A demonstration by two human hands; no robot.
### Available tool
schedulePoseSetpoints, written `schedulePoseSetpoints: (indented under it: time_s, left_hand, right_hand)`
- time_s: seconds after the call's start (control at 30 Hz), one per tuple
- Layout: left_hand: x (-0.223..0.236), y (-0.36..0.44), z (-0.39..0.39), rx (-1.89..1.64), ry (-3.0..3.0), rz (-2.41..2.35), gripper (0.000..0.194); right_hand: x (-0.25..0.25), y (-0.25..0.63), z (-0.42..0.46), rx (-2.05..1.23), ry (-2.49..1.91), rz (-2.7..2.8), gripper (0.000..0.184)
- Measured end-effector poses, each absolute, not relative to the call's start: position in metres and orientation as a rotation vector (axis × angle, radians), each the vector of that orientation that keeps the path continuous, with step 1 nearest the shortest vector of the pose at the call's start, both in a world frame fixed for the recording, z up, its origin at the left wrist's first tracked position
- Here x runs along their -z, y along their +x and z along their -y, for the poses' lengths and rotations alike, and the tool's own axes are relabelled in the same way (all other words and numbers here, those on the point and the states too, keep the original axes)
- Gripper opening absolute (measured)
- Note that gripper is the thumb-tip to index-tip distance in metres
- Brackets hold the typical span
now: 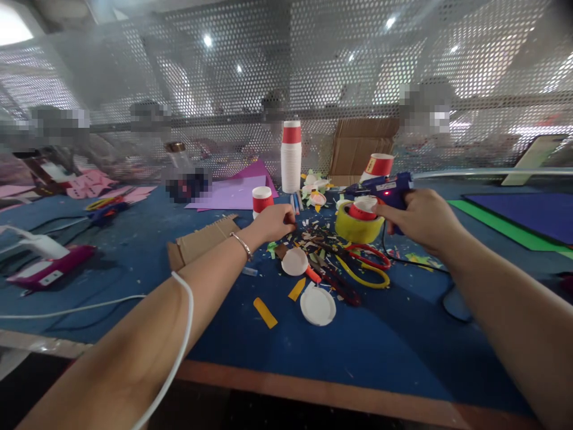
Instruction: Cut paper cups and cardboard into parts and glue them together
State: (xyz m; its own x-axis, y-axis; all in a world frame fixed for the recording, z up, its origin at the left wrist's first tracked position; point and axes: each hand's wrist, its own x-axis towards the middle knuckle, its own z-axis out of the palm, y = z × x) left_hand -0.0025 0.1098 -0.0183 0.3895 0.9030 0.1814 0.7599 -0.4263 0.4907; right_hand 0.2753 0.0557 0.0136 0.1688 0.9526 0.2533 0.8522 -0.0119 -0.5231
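My right hand [423, 218] is wrapped round the handle of a blue hot glue gun [389, 186], its red light lit and nozzle pointing left. Just below the gun, a roll of yellow tape [356, 230] stands with a red and white paper cup piece [363, 208] in its middle. My left hand [274, 221] reaches over the scattered paper scraps [316, 230] with its fingers curled together; whatever they hold, if anything, is hidden. Behind this wrist is a red and white paper cup [262, 200]. Two white cup bottoms [317, 306] lie nearer to me.
Scissors with yellow and red handles [369, 272] lie among the scraps. A tall cup stack [290, 161] stands at the back before a perforated metal screen [250, 71]. Cardboard [206, 239], purple sheets [233, 192] and a power strip [54, 266] are to the left. Blue and green sheets [523, 215] lie right.
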Motion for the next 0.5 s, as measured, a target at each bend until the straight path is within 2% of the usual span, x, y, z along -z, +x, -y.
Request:
schedulePoseSetpoints:
  time_s: [0.3,0.5]
  left_hand:
    - [0.001,-0.006,-0.065,-0.931,1.849,-1.299,0.016]
    - [0.009,-0.023,-0.046,-1.033,1.66,-1.263,0.022]
  right_hand:
    - [-0.012,0.264,-0.049,-0.281,-1.847,1.785,0.047]
    - [-0.011,0.253,-0.042,-0.305,-1.82,1.854,0.042]
